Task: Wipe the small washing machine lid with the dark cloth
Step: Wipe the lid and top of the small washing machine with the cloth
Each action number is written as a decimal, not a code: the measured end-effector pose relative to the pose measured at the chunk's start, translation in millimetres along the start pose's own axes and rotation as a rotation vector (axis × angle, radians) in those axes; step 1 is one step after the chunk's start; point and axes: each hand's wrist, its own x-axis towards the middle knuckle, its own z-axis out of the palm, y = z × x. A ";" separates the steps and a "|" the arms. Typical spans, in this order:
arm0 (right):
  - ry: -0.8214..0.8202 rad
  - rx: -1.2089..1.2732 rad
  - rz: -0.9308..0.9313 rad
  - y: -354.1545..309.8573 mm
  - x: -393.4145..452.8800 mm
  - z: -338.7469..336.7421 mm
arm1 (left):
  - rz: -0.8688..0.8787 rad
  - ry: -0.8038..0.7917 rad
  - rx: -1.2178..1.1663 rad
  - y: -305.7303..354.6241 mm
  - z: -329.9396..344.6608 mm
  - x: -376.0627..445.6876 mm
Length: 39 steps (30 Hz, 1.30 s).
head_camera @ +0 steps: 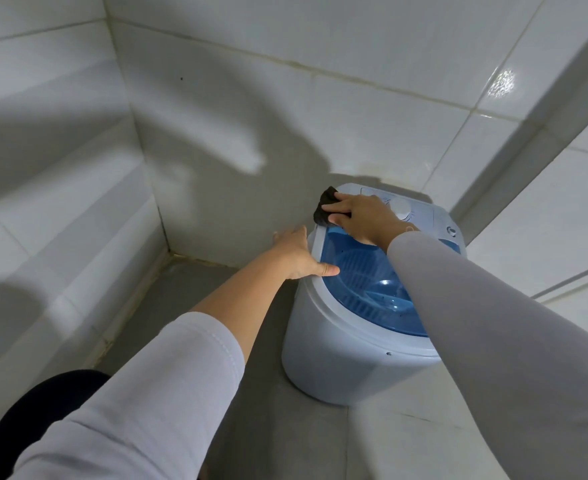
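Two hands work: my right hand [356,216] presses the soft dark cloth [324,206] flat-fingered onto the lid [365,289] far corner; my left hand [299,256] steadies the slick rim, fingers straight.

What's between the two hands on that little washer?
In the head view, only the white rim and a corner of the blue lid separate the left hand from the right hand pressing the dark cloth.

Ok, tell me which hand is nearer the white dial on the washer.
Right. The right hand presses the dark cloth on the washer's top, just left of the dial. The left hand rests on the washer's left rim, farther away.
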 end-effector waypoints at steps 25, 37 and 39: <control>0.085 -0.140 0.100 10.6 -21.9 4.6 | -0.019 0.072 -0.039 -0.2 5.7 -11.6; 0.089 -0.150 0.163 43.5 -52.1 -0.1 | -0.035 0.131 -0.028 1.2 12.0 -16.6; 0.097 -0.143 0.176 49.5 -57.4 -1.1 | -0.042 0.144 -0.028 1.6 13.8 -17.5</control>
